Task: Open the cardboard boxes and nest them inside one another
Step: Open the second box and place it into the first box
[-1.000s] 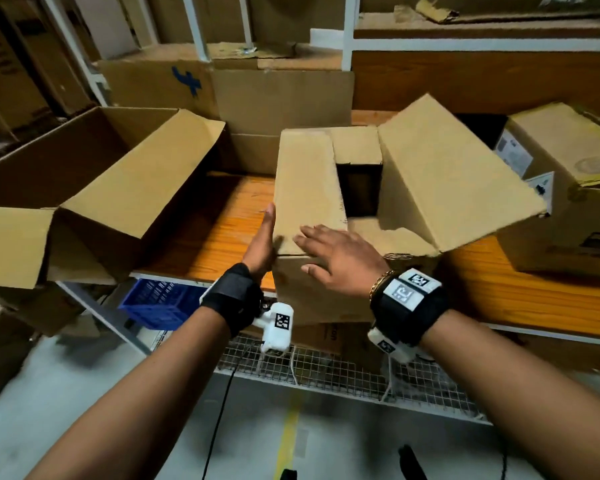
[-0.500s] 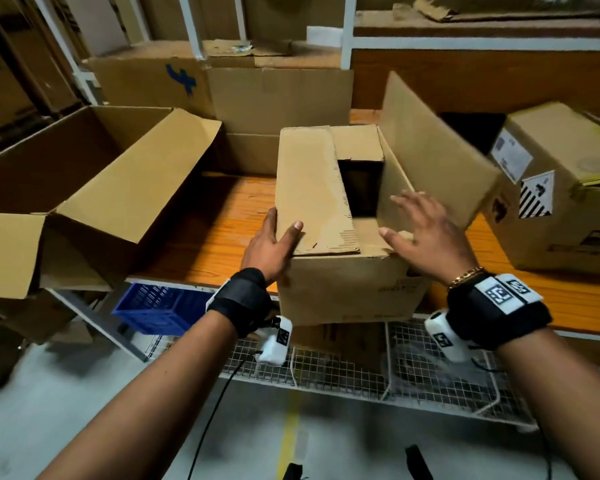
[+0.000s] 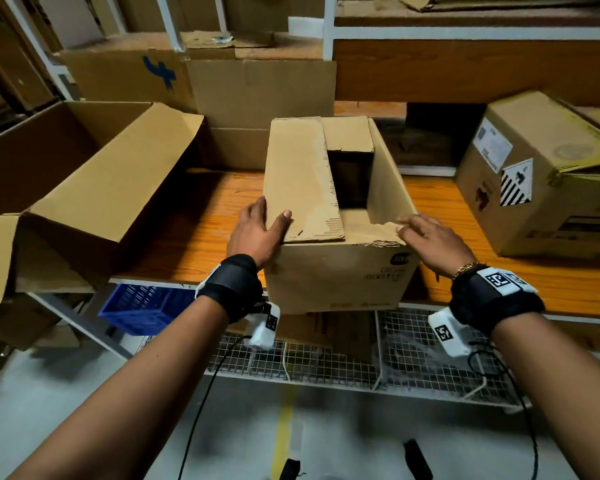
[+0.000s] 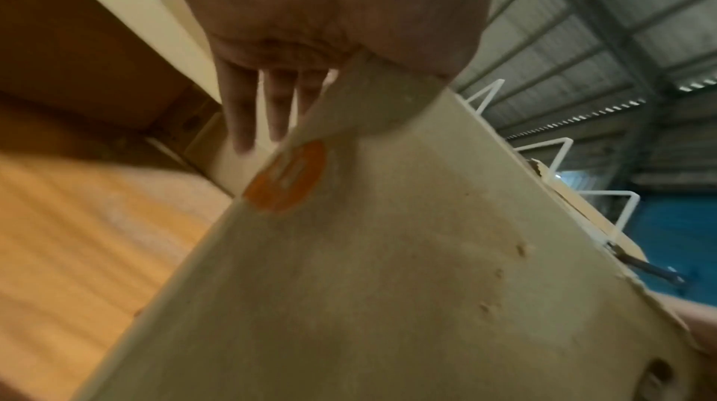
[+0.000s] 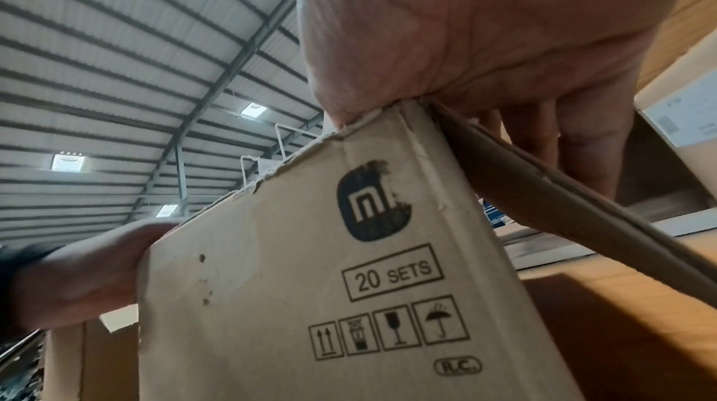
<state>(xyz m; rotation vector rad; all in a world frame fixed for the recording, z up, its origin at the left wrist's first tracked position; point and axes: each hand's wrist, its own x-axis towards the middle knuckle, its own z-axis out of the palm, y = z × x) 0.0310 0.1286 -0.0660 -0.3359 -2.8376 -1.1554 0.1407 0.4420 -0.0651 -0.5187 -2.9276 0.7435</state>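
A mid-size cardboard box stands at the front edge of the orange wooden shelf. Its left top flap lies flat. The right flap is folded outward and down, and a dark opening shows between the two. My left hand presses the box's near left corner, thumb laid on the left flap, fingers straight down the side. My right hand rests with spread fingers on the near right corner, over the folded right flap. The printed front face fills the right wrist view.
A large open box lies on the shelf at the left. A labelled closed box stands at the right. More boxes are stacked behind. Below the shelf are a blue crate and a wire mesh rack.
The right flap swung from raised to folded down at the box's right side. My right hand moved from the box top to the near right corner. My left thumb came onto the left flap.
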